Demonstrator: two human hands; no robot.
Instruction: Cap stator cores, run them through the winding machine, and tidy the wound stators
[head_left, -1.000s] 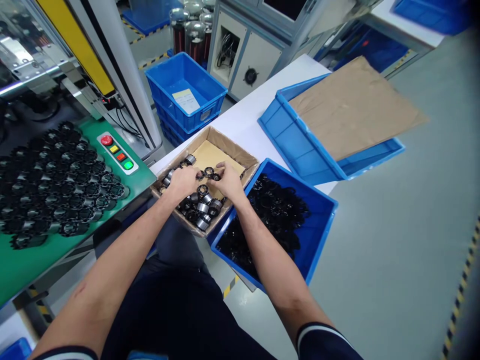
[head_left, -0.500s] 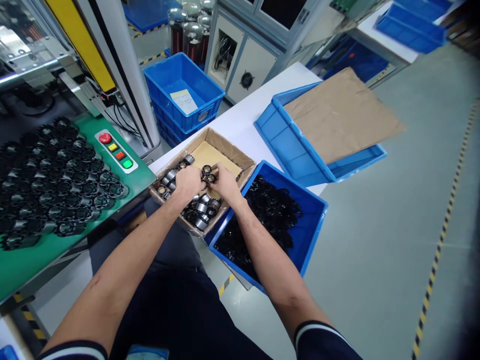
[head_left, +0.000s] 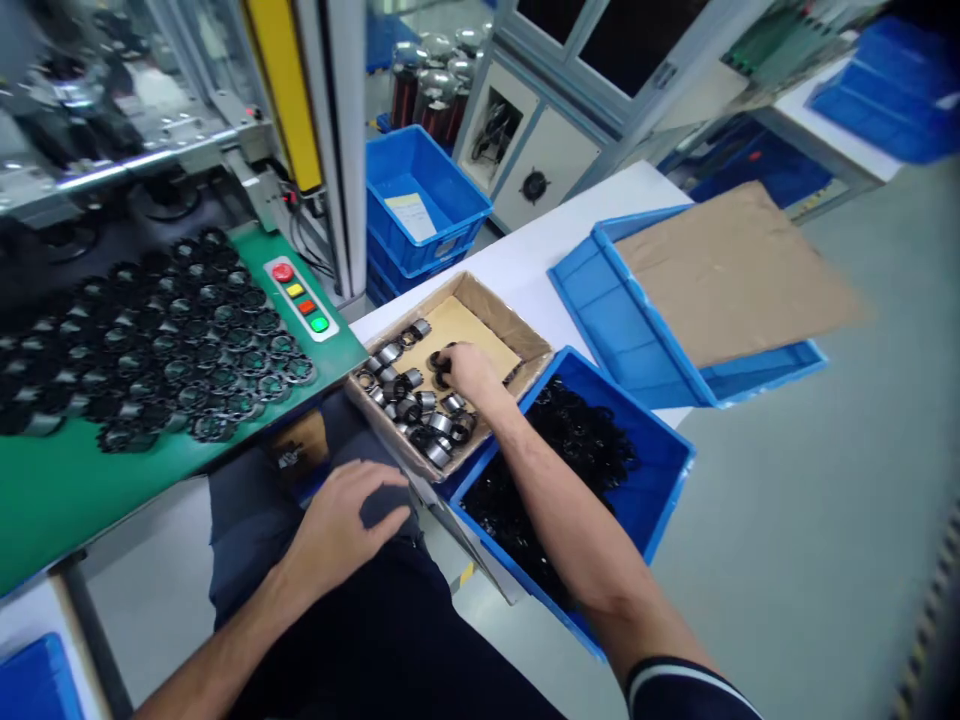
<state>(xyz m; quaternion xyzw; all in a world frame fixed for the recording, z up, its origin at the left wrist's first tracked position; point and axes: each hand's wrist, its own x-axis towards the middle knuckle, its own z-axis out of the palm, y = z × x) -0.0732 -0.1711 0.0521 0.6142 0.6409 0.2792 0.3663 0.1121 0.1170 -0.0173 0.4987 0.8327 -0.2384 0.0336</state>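
Observation:
My right hand (head_left: 474,374) reaches into the cardboard box (head_left: 532,345), its fingers closed around small black ring parts (head_left: 441,366); how many it grips is hidden. Several loose metal-and-black rings (head_left: 439,425) lie in the near and left part of this box, on a tan sheet (head_left: 450,318). My left hand (head_left: 349,515) hovers over my lap, away from the box. Its thumb and fingers are apart, with nothing in them.
A blue bin (head_left: 667,490) of black parts sits right of the box. Rows of black rings (head_left: 217,340) stand on the green machine table (head_left: 82,500), beside a button panel (head_left: 301,298). Behind are stacked blue bins (head_left: 457,205) and a tilted blue bin (head_left: 637,310) with cardboard (head_left: 735,275).
My left hand has left the box and drawn back over my lap, opening. My right hand stays in the box with the rings. The view has turned left.

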